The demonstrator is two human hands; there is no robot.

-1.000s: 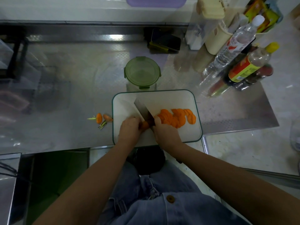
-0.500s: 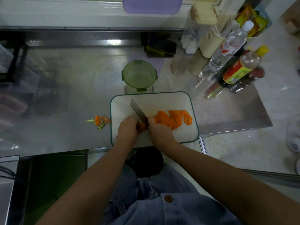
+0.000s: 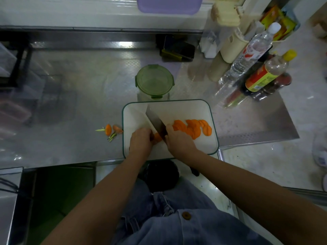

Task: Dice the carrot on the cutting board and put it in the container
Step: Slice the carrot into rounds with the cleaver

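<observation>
A white cutting board [image 3: 178, 110] with a green rim lies at the centre of the frame, on the near edge of a steel bench [image 3: 79, 85]. The left hand [image 3: 140, 140] sits at the board's lower left, its fingers [image 3: 147, 133] curled down over a short carrot piece [image 3: 157, 137] and pinning it to the board. The right hand [image 3: 178, 141] is just right of it, clenched round the handle of a knife [image 3: 155, 122]; the handle itself is hidden under the hand. The blade runs up and to the left from the hand and stands against the right side of the carrot piece. A row of overlapping carrot slices [image 3: 193, 129] lies on the right half of the board, beside the right hand. The round container [image 3: 154, 82], with its green lid on, stands on the bench just above the board's upper edge. Carrot trimmings [image 3: 111, 130] lie on the bench just left of the board. Several bottles [image 3: 263, 76] stand at the upper right of the frame.
</observation>
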